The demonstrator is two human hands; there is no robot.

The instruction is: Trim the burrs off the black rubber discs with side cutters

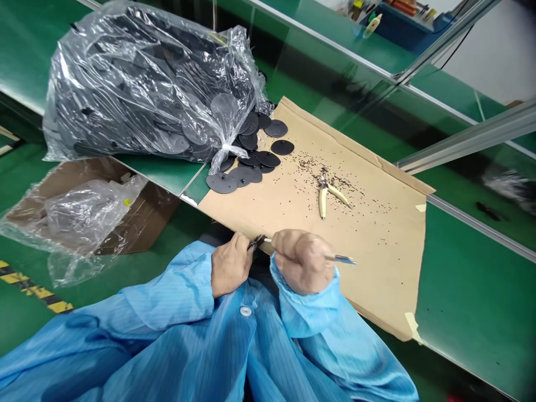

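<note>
My left hand (231, 264) is closed round a small black part (256, 242), most of it hidden by the fingers. My right hand (304, 259) grips a thin pen-like tool (344, 259), whose light tip points left and meets the black part. Both hands are just off the near edge of a brown cardboard sheet (251, 212). Beyond them on the sheet, cutters with cream handles (323, 201) lie with the handles spread, among many tiny black bits (307, 163). Several black discs (282, 147) overlap at the sheet's back left.
A large tied plastic bag of black discs (146, 84) rests on the green table (469, 279) at the back left. An open carton with clear plastic (84, 215) is on the floor at left. A metal post (469, 137) slants in at right.
</note>
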